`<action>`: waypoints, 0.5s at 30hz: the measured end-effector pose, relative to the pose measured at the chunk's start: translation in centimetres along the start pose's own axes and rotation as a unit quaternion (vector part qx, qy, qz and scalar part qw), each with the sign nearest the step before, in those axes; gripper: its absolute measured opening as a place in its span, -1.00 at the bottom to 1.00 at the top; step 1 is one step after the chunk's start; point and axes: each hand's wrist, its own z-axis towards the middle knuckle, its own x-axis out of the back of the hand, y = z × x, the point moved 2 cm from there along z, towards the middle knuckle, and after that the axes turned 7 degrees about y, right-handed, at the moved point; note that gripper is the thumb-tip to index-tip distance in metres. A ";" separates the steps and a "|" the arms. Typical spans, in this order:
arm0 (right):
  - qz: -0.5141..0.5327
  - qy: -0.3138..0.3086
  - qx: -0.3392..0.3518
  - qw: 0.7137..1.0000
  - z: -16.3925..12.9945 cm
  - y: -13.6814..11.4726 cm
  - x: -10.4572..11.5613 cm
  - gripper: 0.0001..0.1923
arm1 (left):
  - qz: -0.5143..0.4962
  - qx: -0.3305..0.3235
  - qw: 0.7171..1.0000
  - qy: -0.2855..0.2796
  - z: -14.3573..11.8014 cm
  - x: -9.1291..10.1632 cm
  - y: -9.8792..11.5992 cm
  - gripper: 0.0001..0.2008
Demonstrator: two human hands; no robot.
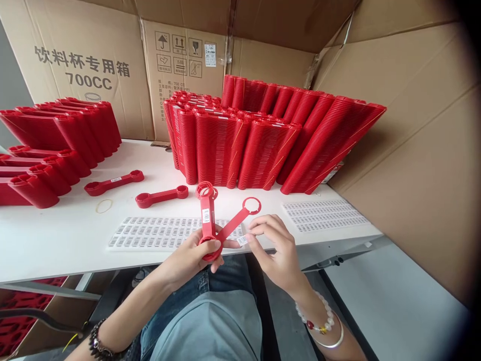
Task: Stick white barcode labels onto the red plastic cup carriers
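head view, near centre: left hand (195, 255) grips a small fan of red handle pieces (209, 220) by their lower rings, fingers closed round the pivot end so the top piece stays splayed and reachable.
fan detail: one piece stands upright with a barcode sticker (206, 215) already on its bar; a second one angles off to the right, ring (251, 205) up, bar bare and facing the person.
right hand (276, 245): fingertips pinched narrow on a small loose label (242, 240), held just beside the angled piece's bar, sticky side presumably toward it.
label sheets: one sheet (165, 233) lies flat at the near table edge directly behind the hands, second sheet (325, 214) to the right; both within short reach, which looks deliberate for peeling.
loose pieces: two handles (113, 182) (161, 196) lie flat left of centre on the white table (56, 240), one showing a sticker; a rubber band (103, 205) sits beside them.
stock, far centre/right: dense bundles of red handles (270, 140) stood on edge, some banded, leaning on cardboard.
stock, far left: more stacks (56, 145) laid on their sides.
backdrop: cartons (82, 65) wall off the bench at the far side and right.
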 end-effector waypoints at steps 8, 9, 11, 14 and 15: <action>-0.041 0.030 -0.014 0.999 0.0 -0.1 0.6 -0.86 | -0.007 0.039 0.996 -0.076 0.1 -0.6 -1.3 -0.64; -0.058 0.023 -0.019 0.998 0.0 -0.1 0.5 -0.86 | -0.005 0.038 0.996 -0.083 0.1 -0.7 -1.4 -0.62; -0.086 0.007 -0.032 0.996 -0.2 0.1 0.2 -0.85 | -0.003 0.035 0.995 -0.090 0.2 -0.9 -1.5 -0.60; -0.098 -0.010 -0.055 0.994 -0.3 0.4 -0.2 -0.84 | -0.012 0.038 0.995 -0.095 0.3 -1.0 -1.6 -0.59; -0.098 -0.009 -0.060 0.993 -0.3 0.5 -0.2 -0.83 | -0.018 0.039 0.994 -0.099 0.3 -1.0 -1.6 -0.59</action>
